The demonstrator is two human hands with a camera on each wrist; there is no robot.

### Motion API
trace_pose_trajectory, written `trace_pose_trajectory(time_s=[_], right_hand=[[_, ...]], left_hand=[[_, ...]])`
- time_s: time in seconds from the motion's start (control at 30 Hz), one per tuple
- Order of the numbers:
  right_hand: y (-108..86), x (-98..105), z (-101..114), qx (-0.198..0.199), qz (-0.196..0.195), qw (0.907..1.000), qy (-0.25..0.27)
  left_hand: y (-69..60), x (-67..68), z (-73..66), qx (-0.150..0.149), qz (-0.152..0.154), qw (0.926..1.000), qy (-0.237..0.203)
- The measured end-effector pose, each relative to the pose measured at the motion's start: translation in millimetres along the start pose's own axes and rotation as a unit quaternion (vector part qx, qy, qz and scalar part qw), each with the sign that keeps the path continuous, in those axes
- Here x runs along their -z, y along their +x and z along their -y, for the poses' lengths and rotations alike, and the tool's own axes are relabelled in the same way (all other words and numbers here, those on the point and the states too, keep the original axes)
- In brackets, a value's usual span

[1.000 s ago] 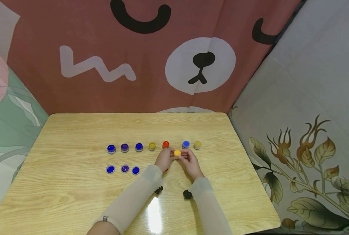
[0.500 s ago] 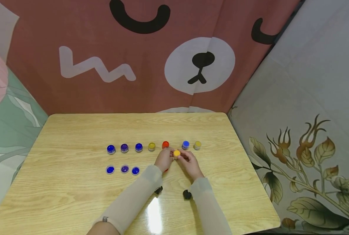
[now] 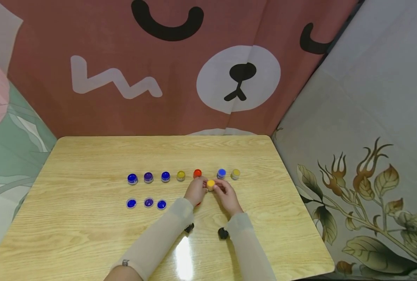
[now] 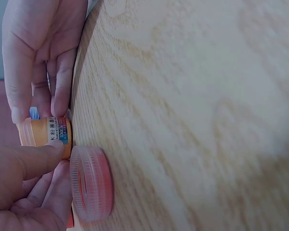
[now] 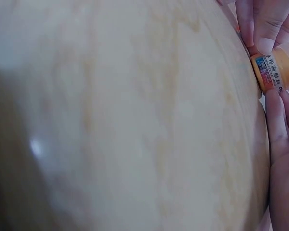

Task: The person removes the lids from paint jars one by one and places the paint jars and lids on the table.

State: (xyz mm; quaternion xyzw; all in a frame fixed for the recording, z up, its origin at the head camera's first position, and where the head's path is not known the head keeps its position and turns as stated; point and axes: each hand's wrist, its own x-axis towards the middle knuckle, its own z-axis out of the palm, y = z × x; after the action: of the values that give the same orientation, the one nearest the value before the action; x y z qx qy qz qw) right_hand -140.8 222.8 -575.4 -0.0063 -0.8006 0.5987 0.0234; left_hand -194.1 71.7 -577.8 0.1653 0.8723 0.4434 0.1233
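Left hand (image 3: 196, 191): thumb and fingers pinch the orange jar (image 3: 210, 185).
Right hand (image 3: 228, 196): thumb and fingertips grip the same jar opposite.
Orange jar: upright at the worktop (image 3: 264, 242), between both hands, printed label visible.
Red lid (image 4: 91, 185): lies on the worktop, just beside the left hand.
Red jar (image 3: 197, 173): standing just beyond the left hand.
Light blue jar (image 3: 221, 174): just beyond the right.

Kinda looked like a little craft corner, though home or booth I couldn't tell: wood-grain table (image 3: 89, 242) right up against a cartoon-bear hanging (image 3: 106, 113), flowery panel (image 3: 15, 121) on the left, leafy panel (image 3: 362, 97) on the right, paint pots (image 3: 165, 177) lined up.
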Motion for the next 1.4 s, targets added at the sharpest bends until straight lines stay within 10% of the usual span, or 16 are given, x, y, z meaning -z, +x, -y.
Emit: trace_pose_trajectory(time_s=[0.5,0.8,1.07,1.4], right_hand=[[-0.5,-0.1,1.2,-0.004,0.004,0.9998,-0.018],[11.1,-2.9,-34.6,-0.016,-0.01,0.9993,-0.032],[11.7,-4.1,-33.9,-0.04,-0.039,0.9952,0.08],[1.0,1.9,8.9,0.087,-0.046,0.9951,-0.001]], left_hand=[[0.7,-0.3,1.5,0.0,0.001,0.9999,0.01],[0.7,-1.5,2.7,-0.002,-0.006,1.0,0.005],[-0.7,0.1,-0.2,0.0,-0.002,1.0,-0.001],[-0.9,-0.8,2.0,-0.014,-0.006,0.9997,0.017]])
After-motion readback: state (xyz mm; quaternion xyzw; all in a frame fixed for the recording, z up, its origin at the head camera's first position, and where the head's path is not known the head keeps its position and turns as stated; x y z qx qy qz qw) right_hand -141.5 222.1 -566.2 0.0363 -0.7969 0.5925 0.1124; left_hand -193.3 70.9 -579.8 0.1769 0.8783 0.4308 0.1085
